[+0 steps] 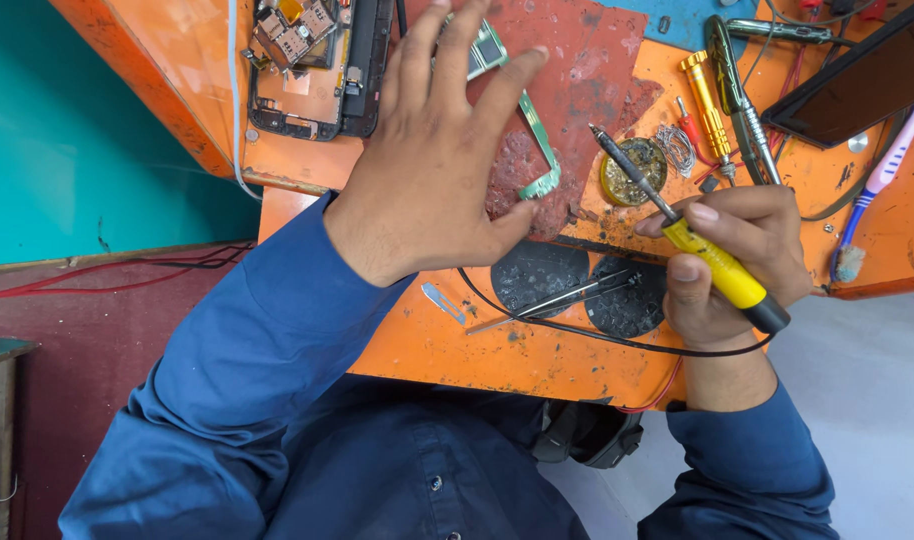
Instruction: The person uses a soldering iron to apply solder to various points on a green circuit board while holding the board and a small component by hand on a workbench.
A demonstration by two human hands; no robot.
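Left hand (432,165) spread flat, pressing a green circuit board (537,150) onto the red mat (587,70), right hand (742,265) gripping a yellow-handled soldering iron (692,235) (tip raised), tweezers (557,300) near the worktop (427,345) front edge.

screen (857,85) | top right, on bench | dark, rectangular, tilted

The soldering iron (722,265) has a glossy yellow plastic handle and a dull, darkened metal shaft. The bench (427,345) is orange-painted, scuffed and stained. The red mat (577,90) looks matt, rough and blotched. Thin metal tweezers (557,302) shine faintly.
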